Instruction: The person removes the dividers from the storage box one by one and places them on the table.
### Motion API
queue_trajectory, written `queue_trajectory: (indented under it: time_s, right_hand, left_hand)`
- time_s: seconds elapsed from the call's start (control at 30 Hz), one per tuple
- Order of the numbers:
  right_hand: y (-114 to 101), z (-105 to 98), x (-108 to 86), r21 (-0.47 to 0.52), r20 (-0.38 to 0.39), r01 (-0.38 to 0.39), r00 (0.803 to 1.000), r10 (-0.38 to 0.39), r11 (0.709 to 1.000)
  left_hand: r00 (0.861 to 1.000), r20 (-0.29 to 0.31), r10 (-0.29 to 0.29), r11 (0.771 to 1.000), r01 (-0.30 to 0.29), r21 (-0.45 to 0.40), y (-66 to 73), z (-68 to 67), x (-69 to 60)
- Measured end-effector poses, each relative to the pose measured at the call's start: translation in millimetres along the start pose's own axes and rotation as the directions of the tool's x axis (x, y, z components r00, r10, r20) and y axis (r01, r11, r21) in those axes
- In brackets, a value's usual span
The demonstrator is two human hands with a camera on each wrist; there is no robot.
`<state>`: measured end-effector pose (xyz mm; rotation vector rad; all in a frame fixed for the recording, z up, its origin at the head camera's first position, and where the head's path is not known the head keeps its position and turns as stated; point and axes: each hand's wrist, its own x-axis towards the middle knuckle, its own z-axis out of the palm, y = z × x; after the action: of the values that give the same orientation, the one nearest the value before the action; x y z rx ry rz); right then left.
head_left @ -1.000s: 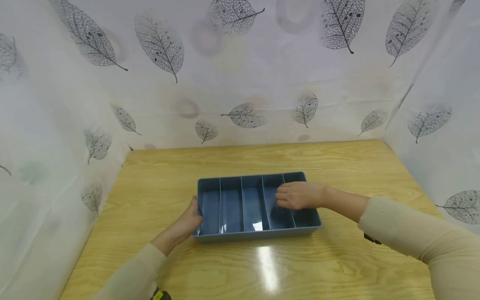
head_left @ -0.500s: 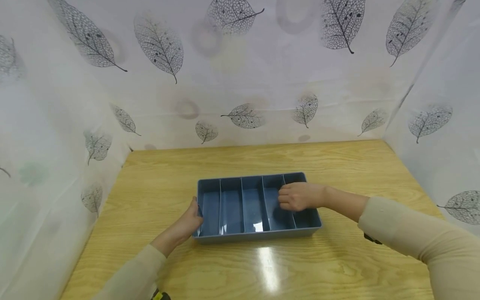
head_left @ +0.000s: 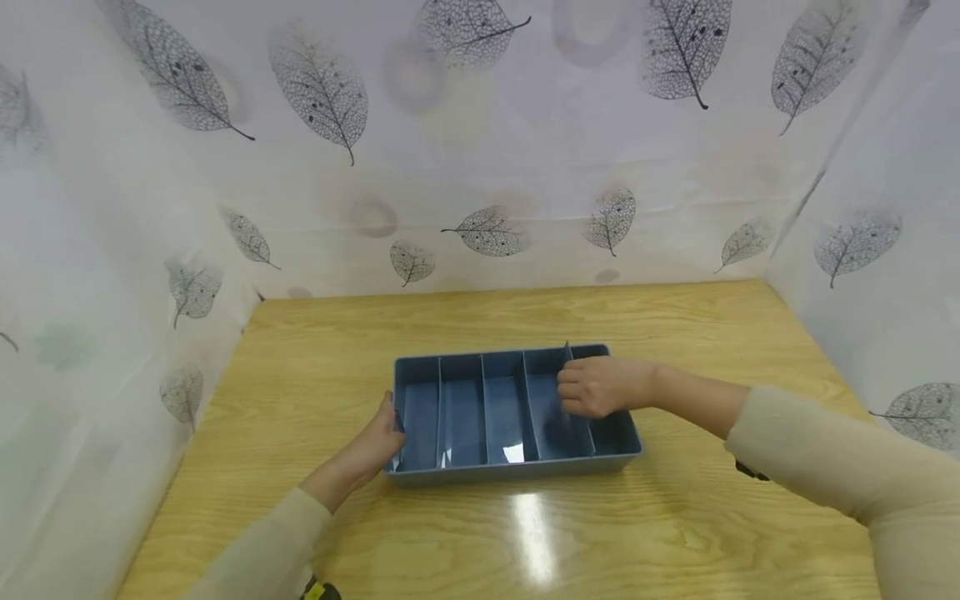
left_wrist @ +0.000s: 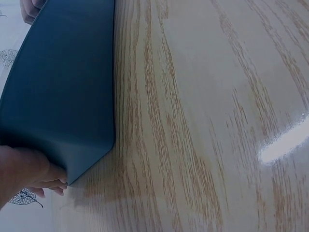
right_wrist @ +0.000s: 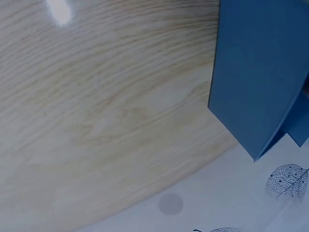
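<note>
From the head camera I had the tray point(head_left: 513, 472) lying flat near the middle of the table point(head_left: 697, 525), its long side towards the person. The left hand point(head_left: 369, 447) was closed around the left end wall, thumb over the rim and fingers outside; I judged that this grip kept the tray from sliding under any pull at the other end. The right hand point(head_left: 602, 387) had its fingers curled down inside, over the line between the two rightmost compartments, and appeared to pinch the divider point(head_left: 567, 353) there. I read it as a pinch because the far corner stuck up above the rim while the other three dividers sat level, though the knuckles hid the fingertips.

That hand also blocked my sight of part of the rightmost compartment. The right wrist camera gave little help: the tray's outer wall filled its corner, and I could not make out the fingers. Behind the table hung a leaf-printed cloth point(head_left: 480, 171), well apart from both hands. A black-and-yellow object point(head_left: 321, 591) showed beneath the left sleeve point(head_left: 270, 542); I could not tell what it was.
</note>
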<state>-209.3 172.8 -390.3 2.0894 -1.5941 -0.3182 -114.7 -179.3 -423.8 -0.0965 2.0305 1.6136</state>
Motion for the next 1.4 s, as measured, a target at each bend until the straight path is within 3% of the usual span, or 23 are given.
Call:
queue_trajectory:
  time_s: [0.7,0.93,1.07,1.2,1.3,1.4]
  right_hand:
    - [18.3,-44.6,7.0,-0.071,0.082,-0.021,0.996,0.027,0.997]
    - [26.3,-60.2,1.2,-0.079,0.085,-0.099,0.991,0.106,0.992]
    - [29.2,-62.8,-9.6,-0.087,0.118,-0.171,0.977,0.180,0.982]
    - [30.4,-60.4,-20.7,-0.009,0.096,-0.273,0.957,0.273,0.962]
    - [29.8,-57.9,-28.7,0.045,0.072,-0.357,0.933,0.353,0.933]
    - [27.7,-57.0,-36.4,0.024,0.109,-0.433,0.897,0.429,0.901]
  left_hand:
    - [1.000,-0.003,-0.014,1.000,0.014,0.021,-1.8,-2.1,-1.2]
    - [1.000,0.003,-0.013,1.000,0.013,0.003,-1.3,-2.2,-0.1]
    - [1.000,-0.001,-0.013,1.000,0.013,0.002,-0.1,-2.1,0.7]
    - [1.000,0.001,-0.013,1.000,0.013,-0.009,0.6,-1.9,1.0]
    - [1.000,0.005,-0.018,1.000,0.018,-0.012,0.8,-1.6,1.1]
    - [1.000,0.013,-0.020,1.000,0.020,-0.009,0.9,-1.1,1.5]
